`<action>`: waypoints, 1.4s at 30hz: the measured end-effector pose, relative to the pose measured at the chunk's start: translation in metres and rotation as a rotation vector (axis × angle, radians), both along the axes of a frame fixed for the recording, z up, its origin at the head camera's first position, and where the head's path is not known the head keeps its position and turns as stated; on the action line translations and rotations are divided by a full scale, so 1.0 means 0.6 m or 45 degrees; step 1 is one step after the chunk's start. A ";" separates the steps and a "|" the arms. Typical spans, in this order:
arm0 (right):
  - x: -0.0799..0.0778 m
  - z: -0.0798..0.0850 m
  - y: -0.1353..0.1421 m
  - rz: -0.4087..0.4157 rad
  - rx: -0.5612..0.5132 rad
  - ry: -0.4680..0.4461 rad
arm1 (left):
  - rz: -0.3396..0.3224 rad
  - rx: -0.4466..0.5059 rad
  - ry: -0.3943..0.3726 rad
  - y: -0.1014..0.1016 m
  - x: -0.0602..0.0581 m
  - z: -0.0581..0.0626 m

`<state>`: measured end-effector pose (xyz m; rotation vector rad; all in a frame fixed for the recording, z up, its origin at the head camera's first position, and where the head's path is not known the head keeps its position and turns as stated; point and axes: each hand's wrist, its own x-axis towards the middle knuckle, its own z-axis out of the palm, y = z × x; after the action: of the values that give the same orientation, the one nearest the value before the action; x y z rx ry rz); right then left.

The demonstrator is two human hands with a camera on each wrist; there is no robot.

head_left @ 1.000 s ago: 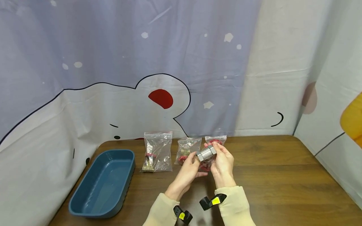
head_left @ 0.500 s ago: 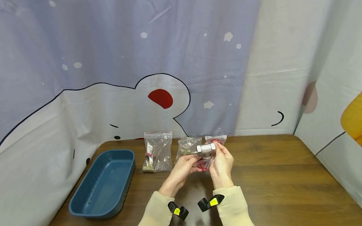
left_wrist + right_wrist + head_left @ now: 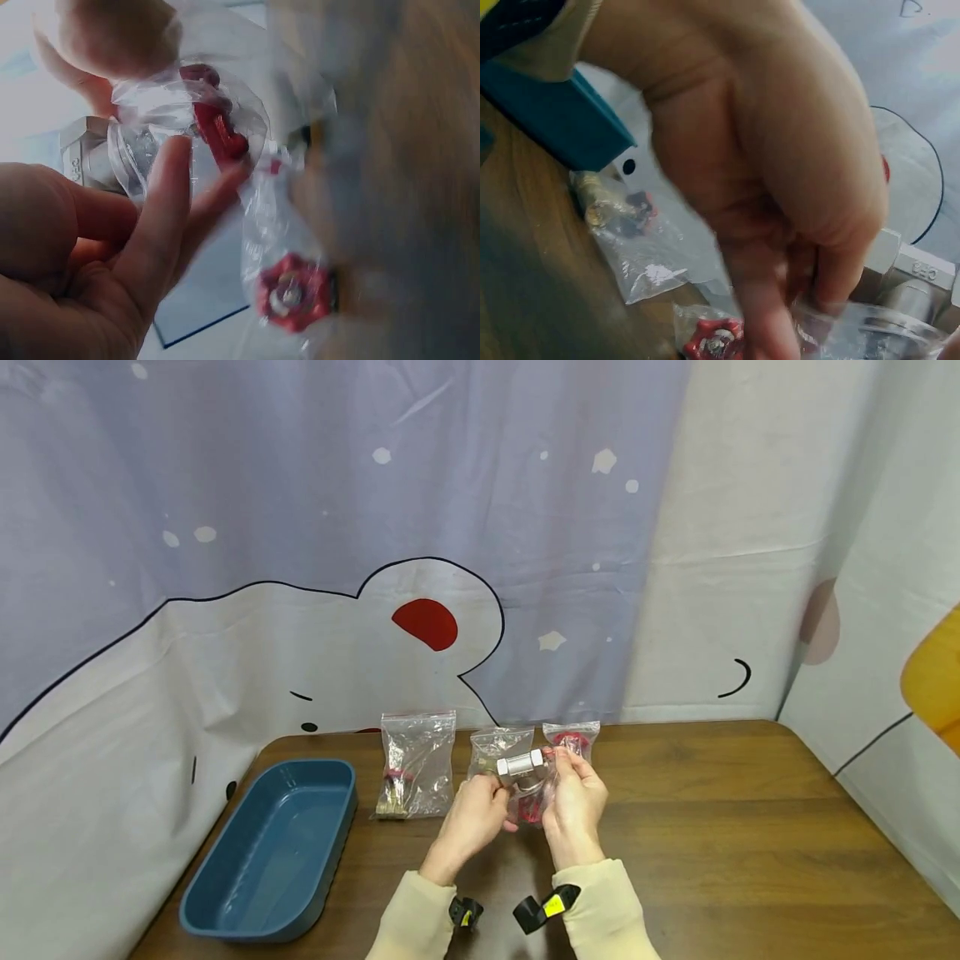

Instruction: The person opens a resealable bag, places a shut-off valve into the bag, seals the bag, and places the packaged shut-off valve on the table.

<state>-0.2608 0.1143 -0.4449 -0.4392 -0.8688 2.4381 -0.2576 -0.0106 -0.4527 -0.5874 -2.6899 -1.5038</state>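
Note:
A silver metal valve (image 3: 522, 766) with hex ends is held up over the table. Its body pokes out of a clear plastic bag (image 3: 244, 127), while its red handwheel (image 3: 217, 131) sits inside the film. My right hand (image 3: 576, 806) grips the valve near its right hex end, fingertips round it. At the left side, my left hand (image 3: 472, 810) pinches the bag's film close to the body. Seen in the right wrist view, the left hand (image 3: 780, 142) covers much of the work, and raised letters show on the valve body (image 3: 922, 274).
Three more zip bags lie along the back: left bag (image 3: 417, 764) with a brass valve, middle bag (image 3: 498, 741) with a red handwheel, right bag (image 3: 573, 737) with another. A blue tray (image 3: 273, 843) stands at left on the wooden table (image 3: 750, 843); a printed curtain (image 3: 510, 527) hangs behind.
Both hands and the valve have shifted left. The valve has turned from steeply tilted to nearly level. My left hand has drawn back slightly from the valve's end, its fingers more curled.

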 end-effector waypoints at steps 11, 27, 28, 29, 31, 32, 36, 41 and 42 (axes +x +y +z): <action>0.007 0.004 -0.021 0.075 0.353 0.101 | 0.179 -0.202 0.225 -0.046 0.002 0.059; 0.005 -0.010 -0.008 0.192 0.593 0.091 | 0.167 -0.325 0.362 -0.061 0.006 0.074; 0.004 -0.011 -0.006 0.195 0.647 0.071 | 0.163 -0.304 0.339 -0.062 0.005 0.073; 0.004 -0.012 -0.004 0.197 0.708 0.050 | 0.159 -0.288 0.314 -0.062 0.004 0.072; 0.003 -0.015 0.000 0.200 0.826 0.001 | 0.152 -0.266 0.255 -0.061 0.001 0.068; 0.003 -0.017 0.002 0.204 0.878 -0.026 | 0.144 -0.253 0.222 -0.060 0.000 0.065; 0.004 -0.026 0.014 0.311 0.953 -0.138 | 0.136 -0.250 0.105 -0.056 -0.004 0.051; 0.003 -0.029 0.025 0.524 0.958 -0.187 | 0.129 -0.204 0.043 -0.054 -0.005 0.042; 0.002 -0.030 0.026 0.564 0.969 -0.199 | 0.129 -0.199 0.029 -0.055 -0.006 0.040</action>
<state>-0.2594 0.1299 -0.4629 -0.1535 -2.0207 2.2053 -0.2611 -0.0434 -0.4289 -0.4609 -2.7910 -1.2647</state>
